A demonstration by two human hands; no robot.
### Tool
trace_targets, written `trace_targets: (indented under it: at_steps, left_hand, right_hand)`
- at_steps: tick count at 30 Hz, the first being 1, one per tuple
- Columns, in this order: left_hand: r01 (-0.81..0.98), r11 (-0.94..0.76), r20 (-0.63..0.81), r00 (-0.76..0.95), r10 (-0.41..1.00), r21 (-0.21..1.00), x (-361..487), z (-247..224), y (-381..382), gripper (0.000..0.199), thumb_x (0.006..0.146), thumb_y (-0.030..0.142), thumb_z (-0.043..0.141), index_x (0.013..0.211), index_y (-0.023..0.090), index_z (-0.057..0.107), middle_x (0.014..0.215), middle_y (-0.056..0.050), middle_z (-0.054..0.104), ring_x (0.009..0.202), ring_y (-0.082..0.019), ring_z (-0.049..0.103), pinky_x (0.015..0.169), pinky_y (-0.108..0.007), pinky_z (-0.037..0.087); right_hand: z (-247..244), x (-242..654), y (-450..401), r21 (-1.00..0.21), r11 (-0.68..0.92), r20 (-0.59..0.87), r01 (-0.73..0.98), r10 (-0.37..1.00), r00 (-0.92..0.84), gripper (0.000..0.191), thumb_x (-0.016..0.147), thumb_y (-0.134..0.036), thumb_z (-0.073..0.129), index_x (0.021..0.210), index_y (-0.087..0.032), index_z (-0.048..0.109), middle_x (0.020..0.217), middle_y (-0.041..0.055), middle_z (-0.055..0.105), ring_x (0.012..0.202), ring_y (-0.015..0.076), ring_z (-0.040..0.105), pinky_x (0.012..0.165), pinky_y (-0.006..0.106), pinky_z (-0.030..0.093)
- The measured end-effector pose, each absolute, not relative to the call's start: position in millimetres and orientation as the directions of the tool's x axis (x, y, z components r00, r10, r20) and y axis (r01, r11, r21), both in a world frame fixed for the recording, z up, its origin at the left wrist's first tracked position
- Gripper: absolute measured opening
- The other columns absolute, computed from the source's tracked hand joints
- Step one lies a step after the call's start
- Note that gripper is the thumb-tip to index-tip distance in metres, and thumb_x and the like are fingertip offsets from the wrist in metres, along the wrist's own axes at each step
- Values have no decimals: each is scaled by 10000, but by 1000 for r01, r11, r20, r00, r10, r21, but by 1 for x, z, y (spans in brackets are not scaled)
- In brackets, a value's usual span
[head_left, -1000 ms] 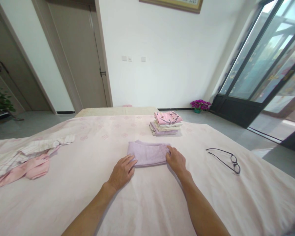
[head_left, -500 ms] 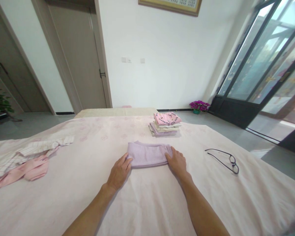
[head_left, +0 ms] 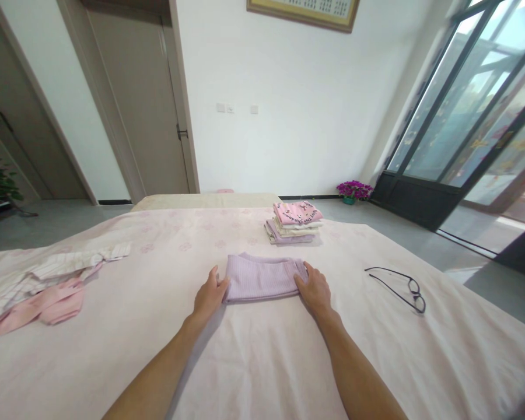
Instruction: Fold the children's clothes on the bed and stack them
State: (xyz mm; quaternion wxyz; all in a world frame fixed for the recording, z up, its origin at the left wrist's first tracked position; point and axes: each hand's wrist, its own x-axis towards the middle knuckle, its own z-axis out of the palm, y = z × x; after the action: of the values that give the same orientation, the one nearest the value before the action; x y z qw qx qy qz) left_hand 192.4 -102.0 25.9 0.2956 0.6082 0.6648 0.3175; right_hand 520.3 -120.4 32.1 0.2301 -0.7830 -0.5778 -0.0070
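Observation:
A folded lavender ribbed garment [head_left: 262, 280] lies flat on the bed in front of me. At its left edge is my left hand [head_left: 210, 294], thumb close against the cloth and index finger held apart from it. My right hand [head_left: 315, 290] grips the garment's right end, with the thumb on top and the other fingers around the outer edge. Beyond the garment stands a neat stack of folded clothes [head_left: 294, 223], topped by a pink printed piece.
Black-framed glasses [head_left: 413, 286] lie on the pale pink bedsheet [head_left: 262, 373] to the right. Loose clothes, striped white [head_left: 48, 271] and pink [head_left: 59, 303], are spread at the left. Purple flowers [head_left: 353, 189] stand on the floor by the glass door [head_left: 446, 116].
My left hand has shifted slightly left, its fingers coming off the top of the garment to its edge. My right hand stays at the right end.

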Motion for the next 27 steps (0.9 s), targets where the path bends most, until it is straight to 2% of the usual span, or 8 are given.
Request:
trace_targets:
  at_steps: [4, 7, 9, 15, 18, 21, 23, 27]
  left_hand:
    - [552, 127, -115, -56, 992, 824, 196, 31, -88, 443, 747, 522, 644, 1036, 187, 668, 870, -67, 744, 847, -247, 695, 696, -278, 462]
    - [496, 129, -130, -32, 991, 859, 195, 29, -86, 373, 696, 535, 654, 802, 178, 663, 699, -33, 688, 703, -215, 655, 610, -261, 431]
    - [441, 129, -129, -30, 991, 888, 192, 29, -89, 388, 685, 560, 627, 734, 175, 631, 648, -15, 640, 641, -190, 612, 571, -255, 411]
    - [280, 145, -118, -111, 987, 949, 157, 30, -106, 461, 641, 625, 601, 723, 172, 579, 626, 13, 553, 587, -146, 522, 523, -237, 373]
    - [206, 183, -158, -131, 979, 961, 138, 33, -114, 511, 611, 635, 641, 788, 157, 607, 679, -21, 603, 618, -165, 558, 539, -253, 414]
    - [127, 266, -252, -117, 961, 956, 130, 36, -118, 574, 592, 611, 701, 918, 143, 642, 742, -53, 653, 645, -182, 592, 551, -266, 439]
    - [146, 284, -273, -88, 958, 948, 131, 37, -117, 583, 584, 600, 723, 926, 130, 662, 721, -51, 654, 610, -178, 579, 525, -261, 415]
    - [228, 239, -225, -84, 971, 944, 135, 35, -113, 466, 562, 531, 756, 760, 115, 686, 605, -29, 610, 565, -183, 552, 496, -255, 348]
  right_hand:
    - [27, 524, -119, -417, -182, 302, 891, 896, 324, 584, 890, -429, 506, 1410, -167, 467, 1219, 113, 631, 1114, 270, 553, 951, 360, 403]
    - [24, 525, -118, -448, -147, 321, 882, 894, 312, 594, 876, -412, 526, 1410, -160, 462, 1240, 108, 628, 1118, 267, 554, 956, 362, 410]
    - [24, 524, -118, -463, -116, 330, 879, 898, 292, 592, 871, -406, 534, 1405, -161, 467, 1229, 108, 632, 1110, 259, 560, 949, 359, 419]
    - [24, 501, -125, -523, 20, 326, 852, 928, 178, 605, 853, -411, 568, 1410, -197, 468, 1127, 84, 661, 1023, 232, 597, 885, 345, 466]
    - [23, 486, -128, -525, 131, 361, 841, 929, 80, 613, 845, -388, 583, 1414, -191, 467, 1207, 94, 643, 1063, 224, 593, 931, 343, 462]
    - [21, 479, -128, -525, 160, 371, 836, 927, 56, 611, 846, -372, 582, 1414, -181, 466, 1243, 100, 633, 1083, 227, 591, 950, 352, 461]
    - [21, 479, -127, -521, 140, 364, 842, 929, 71, 610, 852, -378, 576, 1415, -172, 465, 1210, 107, 646, 1063, 234, 599, 932, 364, 470]
    - [22, 480, -128, -496, 106, 356, 862, 930, 90, 588, 874, -384, 554, 1413, -169, 459, 1150, 109, 662, 1022, 240, 611, 893, 372, 483]
